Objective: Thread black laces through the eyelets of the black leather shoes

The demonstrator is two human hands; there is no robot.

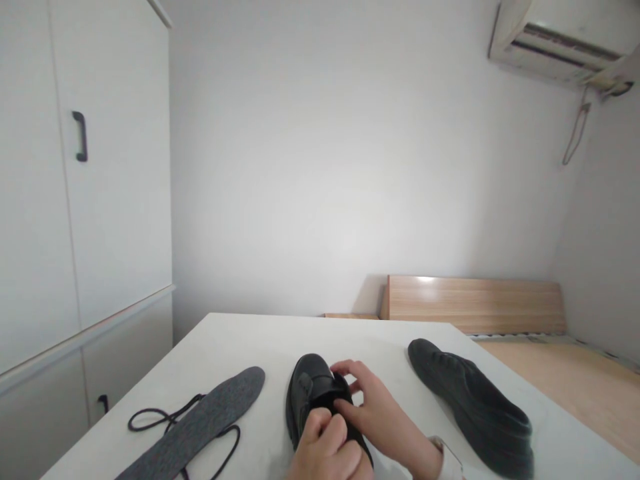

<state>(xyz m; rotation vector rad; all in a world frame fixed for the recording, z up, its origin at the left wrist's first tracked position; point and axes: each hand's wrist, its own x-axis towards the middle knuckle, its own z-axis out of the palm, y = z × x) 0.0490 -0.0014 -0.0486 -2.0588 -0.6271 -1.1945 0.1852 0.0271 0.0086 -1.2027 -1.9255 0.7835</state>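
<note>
While the left hand (330,447) and the right hand (380,417) meet over its opening, the black leather-look shoe (303,387) sits on the white table (260,340) in front of the person, toe pointing away. The left fingers are curled in tight at the mouth of the shoe; whether they pinch an edge or something inside, I cannot tell. The right fingers are parted and gently bent, touching the side of the shoe, with the thumb reaching in at the opening.

To the left, a flat grey felt-like insole (220,407) lies across a looped black cord (173,419), and well apart on the right is a second black shoe (475,403), its toe also pointing away.

Judging by its looks, the shoe in hand should be fairly light, with a firm sole and an upper that gives around the opening, so pulling only on that soft rim could twist it or make it slide. A steadier hold would be low on the sides or round the heel, where it seems stiffest. Its smooth upper may be a little slippery, though nothing about it looks fragile.
</note>
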